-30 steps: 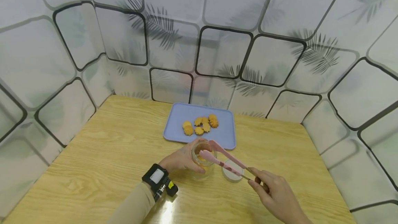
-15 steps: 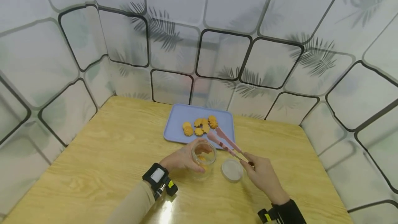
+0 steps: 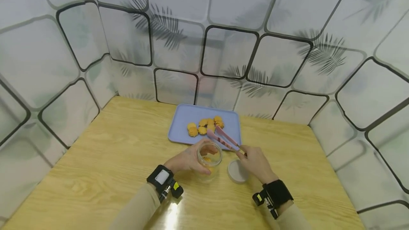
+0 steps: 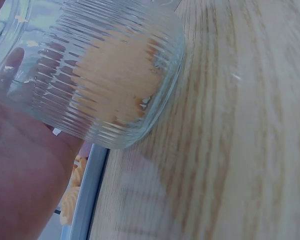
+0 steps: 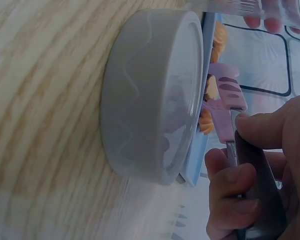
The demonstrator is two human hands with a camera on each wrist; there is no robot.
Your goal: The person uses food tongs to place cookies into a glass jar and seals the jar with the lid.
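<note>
Hiding jar (image 3: 209, 155) base: left hand (image 3: 186, 160).

The tongs (image 3: 223, 138) tips blur into the cookies (image 3: 204, 127), so contact is perhaps there, unclear.

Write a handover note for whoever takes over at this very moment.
Left hand grips the ribbed clear glass jar, upright on the wooden table, lid off.
Right hand pinches the pink-tipped metal tongs, tips open over the orange swirl cookies on the light blue rectangular tray.
Grey round lid lies on the table just right of the jar.
Done: at least one cookie is in the jar.
Left: about six cookies on the tray; the lid is not yet on.
</note>
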